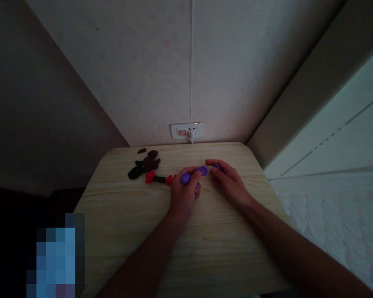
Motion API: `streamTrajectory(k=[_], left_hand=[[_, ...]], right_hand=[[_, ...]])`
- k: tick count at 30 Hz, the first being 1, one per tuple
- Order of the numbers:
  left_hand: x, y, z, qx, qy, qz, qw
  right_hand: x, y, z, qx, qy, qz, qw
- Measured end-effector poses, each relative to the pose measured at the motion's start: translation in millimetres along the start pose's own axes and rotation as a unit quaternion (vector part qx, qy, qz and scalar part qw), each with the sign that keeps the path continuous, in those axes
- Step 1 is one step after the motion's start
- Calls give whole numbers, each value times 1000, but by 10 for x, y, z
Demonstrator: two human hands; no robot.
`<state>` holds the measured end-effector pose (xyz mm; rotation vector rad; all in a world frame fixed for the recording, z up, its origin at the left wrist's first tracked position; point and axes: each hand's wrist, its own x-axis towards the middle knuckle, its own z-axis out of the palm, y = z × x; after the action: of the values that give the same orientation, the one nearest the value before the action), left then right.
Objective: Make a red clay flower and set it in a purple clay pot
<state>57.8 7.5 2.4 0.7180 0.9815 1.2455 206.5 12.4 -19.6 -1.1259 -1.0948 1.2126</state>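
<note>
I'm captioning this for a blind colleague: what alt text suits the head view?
A person's left hand holds purple lumps and the right hand pinches a purple bit over a wooden table. Left of the hands lie a red-and-black piece, a black lump and brown pieces; a wall socket is behind.

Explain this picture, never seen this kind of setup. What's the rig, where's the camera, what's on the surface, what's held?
There is no machine here: these are a person's two bare hands, seen from a camera worn on the head, looking forward and down.

The left hand holds purple lumps. The right hand pinches a smaller purple piece.

On the wood-grain tabletop, left of the hands, lie dark brown lumps, a black piece and a black bar with red ends. What they are made of, I can't tell for sure.

Behind the tabletop, a wall socket has a plug in it.
</note>
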Motion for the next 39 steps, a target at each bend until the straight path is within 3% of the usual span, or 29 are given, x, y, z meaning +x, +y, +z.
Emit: streamTrajectory(k=[4, 9, 12, 17, 21, 29, 34, 39], left_hand=[[10, -11, -12, 5, -7, 3, 1000], [11, -14, -16, 9, -14, 0, 1000], [5, -15, -9, 22, -26, 4, 999], [5, -47, -20, 73, -46, 13, 996], [20, -73, -43, 100, -34, 36, 994], [16, -12, -68, 132, 17, 94, 987], [12, -29, -71, 127, 8, 93, 988], [17, -45, -83, 140, 18, 103, 985]], right_hand=[[20, 11, 9, 20, -3, -29, 999], [18, -8, 20, 79, -6, -17, 997], [19, -2, -5, 36, -2, -34, 999], [35, 23, -47, 11, 57, -43, 997], [19, -16, -33, 8, 51, -38, 998], [-42, -93, 4, 64, -26, 9, 998], [-23, -113, 34, 170, -23, 66, 983], [-13, -106, 41, 159, -23, 81, 984]])
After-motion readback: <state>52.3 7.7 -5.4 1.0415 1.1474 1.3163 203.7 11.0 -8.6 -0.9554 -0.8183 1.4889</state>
